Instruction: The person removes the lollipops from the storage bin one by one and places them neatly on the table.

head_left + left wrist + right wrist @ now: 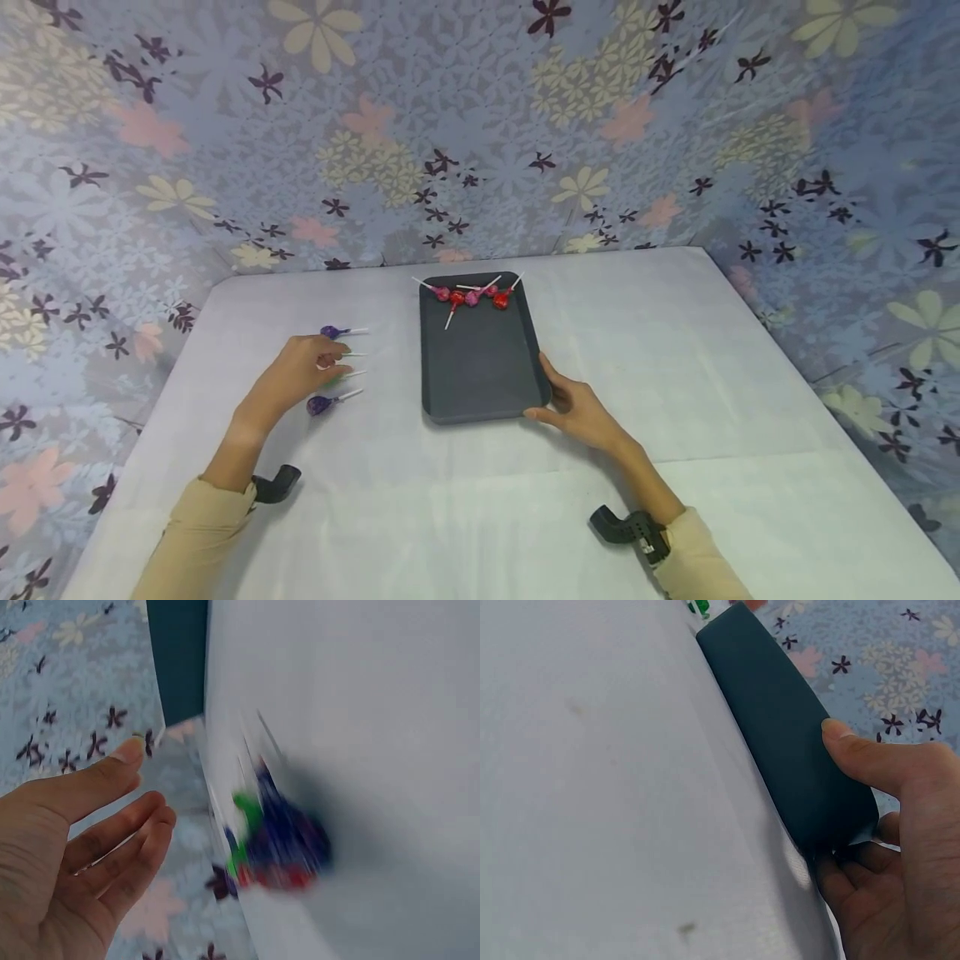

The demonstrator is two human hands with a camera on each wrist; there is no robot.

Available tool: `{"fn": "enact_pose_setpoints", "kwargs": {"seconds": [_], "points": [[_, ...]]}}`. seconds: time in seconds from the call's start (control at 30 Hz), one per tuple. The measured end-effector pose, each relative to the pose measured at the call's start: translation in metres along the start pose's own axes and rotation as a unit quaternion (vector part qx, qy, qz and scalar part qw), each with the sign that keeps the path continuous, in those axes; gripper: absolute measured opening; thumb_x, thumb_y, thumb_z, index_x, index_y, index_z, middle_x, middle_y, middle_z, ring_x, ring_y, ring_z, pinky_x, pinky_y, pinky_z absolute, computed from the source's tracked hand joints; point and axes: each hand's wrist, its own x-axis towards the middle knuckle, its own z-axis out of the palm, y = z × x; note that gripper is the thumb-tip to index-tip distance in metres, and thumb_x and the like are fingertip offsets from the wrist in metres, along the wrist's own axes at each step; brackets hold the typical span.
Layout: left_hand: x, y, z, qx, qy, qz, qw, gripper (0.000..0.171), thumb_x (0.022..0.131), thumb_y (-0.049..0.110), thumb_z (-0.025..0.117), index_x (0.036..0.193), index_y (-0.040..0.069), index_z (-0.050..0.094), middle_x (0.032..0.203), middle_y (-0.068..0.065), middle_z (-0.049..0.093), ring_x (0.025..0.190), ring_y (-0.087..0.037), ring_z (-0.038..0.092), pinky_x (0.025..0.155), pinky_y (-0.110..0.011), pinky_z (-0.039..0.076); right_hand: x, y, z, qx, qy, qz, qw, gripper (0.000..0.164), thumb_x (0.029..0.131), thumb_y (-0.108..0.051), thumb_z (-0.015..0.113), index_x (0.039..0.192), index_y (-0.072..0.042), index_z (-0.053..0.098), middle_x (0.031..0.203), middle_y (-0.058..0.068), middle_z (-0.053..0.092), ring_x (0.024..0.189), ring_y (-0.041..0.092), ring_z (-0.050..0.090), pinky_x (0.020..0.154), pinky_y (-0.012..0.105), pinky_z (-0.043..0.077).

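My left hand (294, 368) hovers over a column of lollipops on the left of the table, thumb and fingers apart with nothing between them. A purple-wrapped lollipop (318, 405) lies on its near side and another purple lollipop (330, 332) on its far side. Between these, white sticks (356, 355) point right, their heads partly hidden by my fingers. In the left wrist view the lollipops (289, 840) blur together, with green and red wrappers showing. My right hand (579, 410) grips the near right corner of a dark grey tray (483, 367), thumb on its near side.
Several red and pink lollipops (472, 297) lie along the tray's far end, some sticks reaching past the rim. White cloth covers the table (420, 517). A flowered fabric backdrop (480, 167) rises behind the far edge and along both sides.
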Motion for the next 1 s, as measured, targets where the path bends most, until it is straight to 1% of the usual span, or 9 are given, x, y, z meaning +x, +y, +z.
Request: {"fn": "enact_pose_setpoints", "kwargs": {"seconds": [0.13, 0.23, 0.33, 0.5, 0.63, 0.73, 0.87, 1.0], "points": [[0.021, 0.012, 0.009, 0.001, -0.006, 0.024, 0.9997, 0.023, 0.085, 0.006, 0.073, 0.105, -0.006, 0.072, 0.093, -0.017, 0.072, 0.080, -0.026, 0.066, 0.075, -0.043, 0.057, 0.001, 0.000, 0.002, -0.006, 0.003, -0.005, 1.000, 0.091, 0.088, -0.026, 0.073, 0.155, -0.005, 0.015, 0.155, 0.023, 0.028, 0.131, 0.038, 0.048, 0.100, 0.040, 0.048], [0.037, 0.019, 0.016, 0.001, -0.014, 0.052, 0.9986, 0.023, 0.086, 0.007, 0.073, 0.105, -0.005, 0.072, 0.099, -0.019, 0.072, 0.084, -0.029, 0.067, 0.076, -0.043, 0.058, 0.000, 0.001, 0.004, -0.014, 0.006, -0.003, 1.000, 0.092, 0.088, -0.027, 0.074, 0.155, -0.005, 0.016, 0.154, 0.023, 0.029, 0.129, 0.037, 0.050, 0.099, 0.040, 0.050], [0.054, 0.028, 0.021, 0.007, -0.020, 0.072, 0.9972, 0.024, 0.086, 0.009, 0.073, 0.106, -0.004, 0.072, 0.103, -0.019, 0.072, 0.089, -0.031, 0.068, 0.079, -0.043, 0.058, -0.002, 0.000, 0.004, -0.012, 0.004, -0.001, 1.000, 0.092, 0.088, -0.028, 0.074, 0.155, -0.005, 0.016, 0.154, 0.023, 0.029, 0.130, 0.038, 0.049, 0.100, 0.040, 0.049], [0.089, 0.042, 0.026, 0.023, -0.020, 0.092, 0.9953, 0.026, 0.086, 0.009, 0.074, 0.108, -0.004, 0.072, 0.108, -0.018, 0.071, 0.097, -0.032, 0.068, 0.085, -0.045, 0.056, -0.002, -0.004, 0.001, -0.011, 0.007, 0.005, 1.000, 0.093, 0.087, -0.030, 0.074, 0.156, -0.006, 0.015, 0.154, 0.023, 0.028, 0.131, 0.037, 0.048, 0.101, 0.041, 0.048], [0.115, 0.047, 0.034, 0.022, -0.027, 0.110, 0.9933, 0.026, 0.086, 0.008, 0.074, 0.108, -0.006, 0.071, 0.109, -0.019, 0.070, 0.103, -0.033, 0.066, 0.089, -0.045, 0.055, -0.003, -0.003, 0.000, -0.011, 0.008, 0.010, 1.000, 0.093, 0.087, -0.030, 0.074, 0.156, -0.007, 0.016, 0.155, 0.022, 0.027, 0.132, 0.037, 0.047, 0.101, 0.039, 0.048], [0.131, 0.046, 0.038, 0.022, -0.034, 0.114, 0.9926, 0.025, 0.085, 0.006, 0.074, 0.107, -0.007, 0.071, 0.109, -0.020, 0.070, 0.105, -0.034, 0.066, 0.092, -0.045, 0.053, -0.002, -0.003, 0.001, -0.007, 0.002, 0.009, 1.000, 0.093, 0.087, -0.029, 0.074, 0.156, -0.008, 0.015, 0.156, 0.021, 0.026, 0.133, 0.036, 0.046, 0.102, 0.038, 0.048], [0.147, 0.044, 0.043, 0.015, -0.047, 0.109, 0.9928, 0.025, 0.086, 0.003, 0.072, 0.110, -0.006, 0.071, 0.111, -0.020, 0.070, 0.107, -0.035, 0.064, 0.096, -0.046, 0.051, -0.001, 0.000, 0.002, -0.005, -0.003, 0.008, 1.000, 0.092, 0.088, -0.028, 0.074, 0.156, -0.009, 0.015, 0.156, 0.020, 0.026, 0.134, 0.035, 0.045, 0.102, 0.038, 0.047], [0.162, 0.048, 0.044, 0.017, -0.071, 0.092, 0.9930, 0.026, 0.088, 0.004, 0.070, 0.112, -0.005, 0.070, 0.115, -0.019, 0.069, 0.112, -0.035, 0.063, 0.099, -0.046, 0.049, -0.005, -0.026, -0.004, -0.013, -0.005, 0.011, 1.000, 0.090, 0.088, -0.020, 0.073, 0.154, -0.001, 0.015, 0.154, 0.025, 0.026, 0.133, 0.038, 0.045, 0.101, 0.042, 0.048]]}}
